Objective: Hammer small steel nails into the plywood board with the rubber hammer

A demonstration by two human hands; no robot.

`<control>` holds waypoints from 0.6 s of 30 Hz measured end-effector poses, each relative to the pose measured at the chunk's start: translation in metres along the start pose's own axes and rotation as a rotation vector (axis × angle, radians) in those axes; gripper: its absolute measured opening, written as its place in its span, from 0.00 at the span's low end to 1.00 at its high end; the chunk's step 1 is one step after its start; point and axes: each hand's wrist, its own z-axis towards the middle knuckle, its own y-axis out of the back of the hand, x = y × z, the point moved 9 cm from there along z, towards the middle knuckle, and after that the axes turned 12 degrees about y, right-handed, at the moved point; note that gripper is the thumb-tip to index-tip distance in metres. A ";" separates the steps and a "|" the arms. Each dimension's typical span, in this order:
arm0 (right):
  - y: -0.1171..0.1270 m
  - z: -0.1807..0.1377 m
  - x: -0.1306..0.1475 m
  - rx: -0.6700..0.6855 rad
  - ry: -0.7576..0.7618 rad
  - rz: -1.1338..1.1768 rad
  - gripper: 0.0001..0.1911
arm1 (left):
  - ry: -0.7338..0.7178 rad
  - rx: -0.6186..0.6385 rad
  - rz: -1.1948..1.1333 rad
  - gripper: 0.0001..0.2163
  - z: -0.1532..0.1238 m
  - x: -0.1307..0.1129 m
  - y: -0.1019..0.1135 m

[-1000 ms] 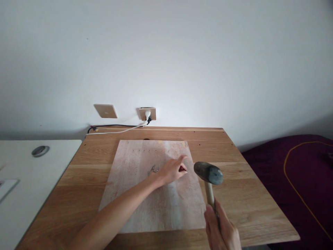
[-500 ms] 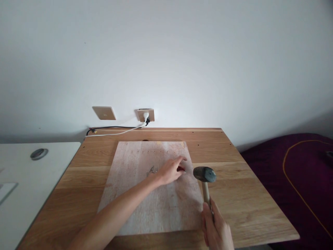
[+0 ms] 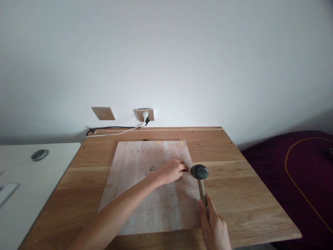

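Drawing nearer the left hand (image 3: 172,171) comes the hammer (image 3: 200,172).

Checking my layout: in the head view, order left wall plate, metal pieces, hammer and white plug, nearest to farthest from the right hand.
1. Hammer: gripped in the right hand.
2. Metal pieces: leftward, on the board.
3. White plug: beyond the board.
4. Left wall plate: left of the plug.
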 end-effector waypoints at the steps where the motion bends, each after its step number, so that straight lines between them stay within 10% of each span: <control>1: 0.000 -0.001 0.000 -0.003 0.000 0.002 0.36 | 0.003 -0.005 -0.010 0.12 0.001 0.002 -0.001; 18: -0.011 0.000 0.005 0.057 0.113 -0.085 0.42 | -0.123 0.053 0.165 0.10 -0.006 -0.008 0.014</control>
